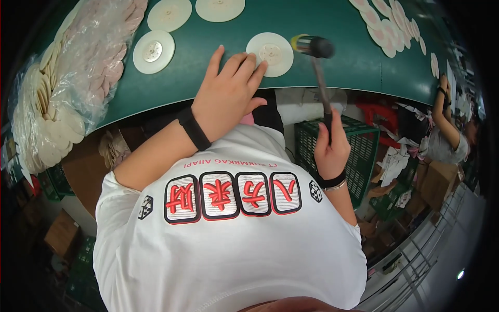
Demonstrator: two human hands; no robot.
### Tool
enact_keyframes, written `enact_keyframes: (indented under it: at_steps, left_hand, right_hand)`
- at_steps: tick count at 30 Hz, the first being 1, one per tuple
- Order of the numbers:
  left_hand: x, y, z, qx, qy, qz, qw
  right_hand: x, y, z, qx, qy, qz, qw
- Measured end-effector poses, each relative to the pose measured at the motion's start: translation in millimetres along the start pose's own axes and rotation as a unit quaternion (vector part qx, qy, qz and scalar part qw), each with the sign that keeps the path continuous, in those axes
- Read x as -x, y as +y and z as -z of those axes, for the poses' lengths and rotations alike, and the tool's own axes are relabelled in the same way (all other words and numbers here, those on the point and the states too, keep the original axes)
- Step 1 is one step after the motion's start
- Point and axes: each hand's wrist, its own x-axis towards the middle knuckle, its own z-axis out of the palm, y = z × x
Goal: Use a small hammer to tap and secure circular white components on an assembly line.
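Observation:
My right hand (332, 152) is closed round the dark handle of a mallet (318, 48). The mallet has a black head with a yellow end, slightly blurred, beside the right edge of a round white disc (280, 65). That disc lies flat on the green table, with a paler ring and a small fitting at its centre. My left hand (224, 96) is open, palm down, its fingers spread. Two of its fingertips reach the disc's lower left edge. Left of that hand lies another white disc (162, 61) with a silvery metal round at its centre.
More discs (169, 14) lie at the table's far side. A clear plastic bag (78, 57) with many stacked discs fills the left end. Loose pinkish discs (387, 28) spread at the far right. Below the table stands a green crate (361, 156); a co-worker's arm (444, 117) shows at right.

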Motion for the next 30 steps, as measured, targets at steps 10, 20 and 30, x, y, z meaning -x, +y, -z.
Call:
enact_keyframes:
  at_steps: [10,20,30]
  left_hand:
    - [-0.7,-8.4,2.4,0.076,0.034,-0.008,0.997]
    - [3.2,-7.1,0.1,0.035,-0.004,-0.007,0.999]
    - [7.3,-2.4,-2.4,0.007,-0.008,-0.008,1.000]
  right_hand:
    - [-11.8,10.0,-4.7,-0.007,0.018,0.031,0.999]
    - [-10.1,6.0,-6.4,-0.033,0.007,0.024,0.999]
    - [5.7,4.7,-5.1,-0.056,0.081,0.032,0.995]
